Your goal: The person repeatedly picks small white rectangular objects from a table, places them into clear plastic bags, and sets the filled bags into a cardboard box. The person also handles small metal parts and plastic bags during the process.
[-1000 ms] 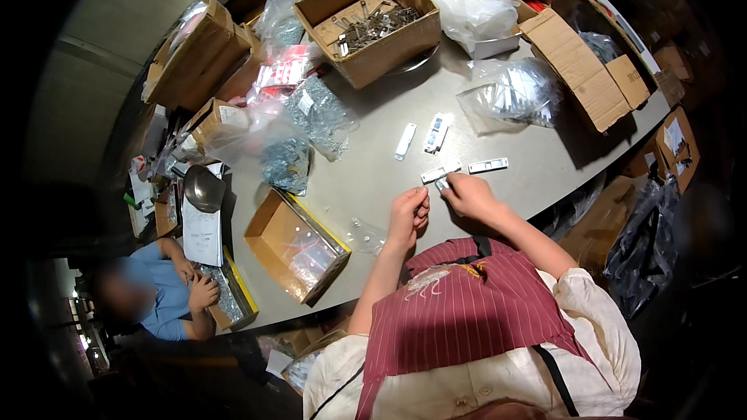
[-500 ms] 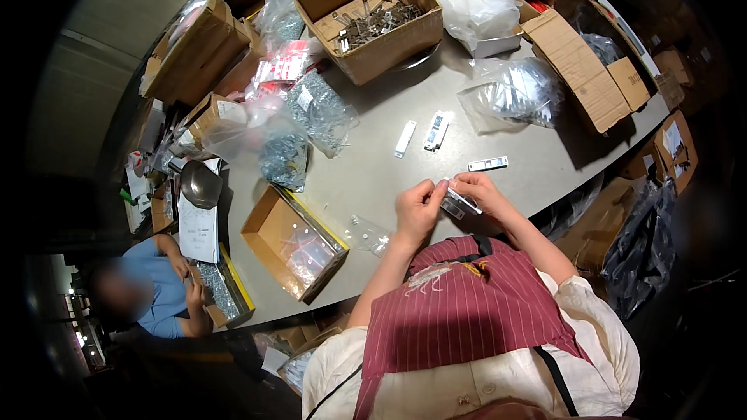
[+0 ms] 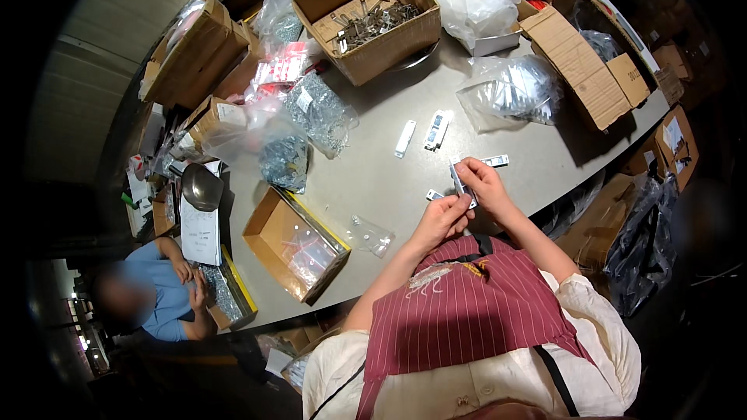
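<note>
A slim white-and-grey bar-shaped part (image 3: 457, 173) is held nearly upright between my two hands. My right hand (image 3: 484, 184) is closed round its upper and right side. At its lower end, the fingers of my left hand (image 3: 443, 222) pinch together. The fingers hide much of this part. Another white bar (image 3: 433, 195) pokes out beyond my left fingers, and a similar white bar (image 3: 496, 161) lies partly behind my right hand. Farther up the table are a narrow white bar (image 3: 405, 138) and a wider white part with dark openings (image 3: 437, 130).
An open carton of small metal pieces (image 3: 366, 23) stands at the back. Bags of metal parts (image 3: 510, 93) lie right and left. Nearer left are a shallow box (image 3: 296, 245) and a small clear bag (image 3: 370, 236). A co-worker in a blue shirt (image 3: 163, 288) sits at far left.
My hands have turned the held part more upright; the left hand moved down and nearer me. A white bar now shows beside my left fingers. The co-worker's hands shifted slightly.
</note>
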Demonstrator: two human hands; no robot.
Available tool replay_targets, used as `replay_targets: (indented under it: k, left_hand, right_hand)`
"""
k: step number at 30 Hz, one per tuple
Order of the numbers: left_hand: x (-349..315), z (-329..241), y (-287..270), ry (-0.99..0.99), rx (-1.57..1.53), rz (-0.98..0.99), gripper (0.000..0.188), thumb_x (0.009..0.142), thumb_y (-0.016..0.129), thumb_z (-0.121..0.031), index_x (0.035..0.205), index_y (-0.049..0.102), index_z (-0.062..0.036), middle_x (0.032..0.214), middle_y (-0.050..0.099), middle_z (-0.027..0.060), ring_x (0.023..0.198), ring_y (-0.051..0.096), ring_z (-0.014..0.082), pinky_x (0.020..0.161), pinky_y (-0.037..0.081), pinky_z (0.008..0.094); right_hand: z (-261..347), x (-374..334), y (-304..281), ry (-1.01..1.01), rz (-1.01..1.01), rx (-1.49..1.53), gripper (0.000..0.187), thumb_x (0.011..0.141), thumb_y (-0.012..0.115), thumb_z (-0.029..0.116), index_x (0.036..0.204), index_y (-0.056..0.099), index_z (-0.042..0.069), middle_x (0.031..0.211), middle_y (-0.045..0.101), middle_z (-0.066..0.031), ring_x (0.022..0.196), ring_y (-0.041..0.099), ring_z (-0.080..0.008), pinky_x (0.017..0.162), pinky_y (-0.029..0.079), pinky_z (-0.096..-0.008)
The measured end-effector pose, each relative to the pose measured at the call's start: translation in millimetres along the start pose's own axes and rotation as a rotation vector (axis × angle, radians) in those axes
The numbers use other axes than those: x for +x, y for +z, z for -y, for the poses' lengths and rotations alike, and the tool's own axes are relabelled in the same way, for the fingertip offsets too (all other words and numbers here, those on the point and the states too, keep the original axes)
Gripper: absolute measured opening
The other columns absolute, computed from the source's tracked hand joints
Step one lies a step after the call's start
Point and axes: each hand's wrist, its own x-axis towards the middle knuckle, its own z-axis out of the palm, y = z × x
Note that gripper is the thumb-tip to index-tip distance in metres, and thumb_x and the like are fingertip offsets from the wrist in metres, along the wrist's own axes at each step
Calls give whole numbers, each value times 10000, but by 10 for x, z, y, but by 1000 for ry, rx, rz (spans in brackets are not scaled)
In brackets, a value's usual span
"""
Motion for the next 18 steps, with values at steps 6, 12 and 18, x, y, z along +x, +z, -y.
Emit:
replay_targets:
  k: [6,12,18]
  left_hand:
    - [-48,-59,52,39,-38,-96,297,984,698,-272,779,630,-69,629,522,-49,508,415,33,473,284,209]
    - [-72,56,-139,242,-4,-207,322,961,661,-178,673,560,-75,554,529,-5,459,412,44,446,298,217]
    - [-115,201,-557,378,-271,-53,299,921,613,-274,829,596,10,596,570,63,443,412,87,468,336,237]
  right_hand:
    - [-127,13,-51,-104,3,-72,269,1061,601,275,1016,662,16,821,570,61,773,483,-26,674,407,-229]
    - [-238,161,-445,-43,-120,-322,251,981,685,274,985,677,24,774,623,1,671,571,-121,643,446,-281]
    - [-8,-18,-485,-420,-165,-1290,250,896,736,259,1031,708,51,1062,693,-192,910,655,-402,790,543,-456]
